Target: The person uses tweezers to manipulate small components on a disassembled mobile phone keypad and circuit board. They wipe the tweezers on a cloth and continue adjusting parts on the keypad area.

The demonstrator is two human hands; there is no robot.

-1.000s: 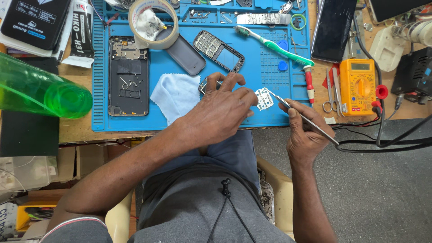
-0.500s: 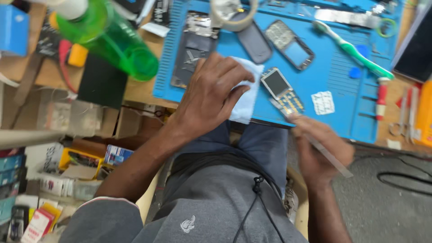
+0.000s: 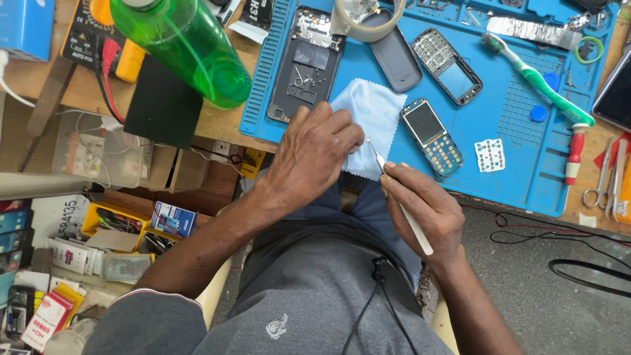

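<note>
My left hand (image 3: pixel 314 152) rests palm down on a pale blue cleaning cloth (image 3: pixel 373 118) at the near edge of the blue work mat (image 3: pixel 519 112). My right hand (image 3: pixel 420 210) grips thin metal tweezers (image 3: pixel 402 197), tip pointing at the cloth beside my left fingers. A small keypad phone (image 3: pixel 432 136) with its front cover off lies just right of the cloth. A white keypad membrane (image 3: pixel 490 155) lies further right. An opened black phone body (image 3: pixel 306 62) sits on the mat's left side.
A green plastic bottle (image 3: pixel 187 46) lies at the bench's left. A tape roll (image 3: pixel 365 16), grey back cover (image 3: pixel 393 56), phone front frame (image 3: pixel 447 66), green toothbrush (image 3: pixel 536 79) and red-handled screwdriver (image 3: pixel 574 152) lie on the mat. Scissors (image 3: pixel 601 181) lie at right. Cluttered shelves (image 3: pixel 98 230) sit below left.
The view has swung left and down. My left hand stayed on the cloth; my right hand brought the tweezers up to the cloth's edge. The keypad phone now lies uncovered on the mat.
</note>
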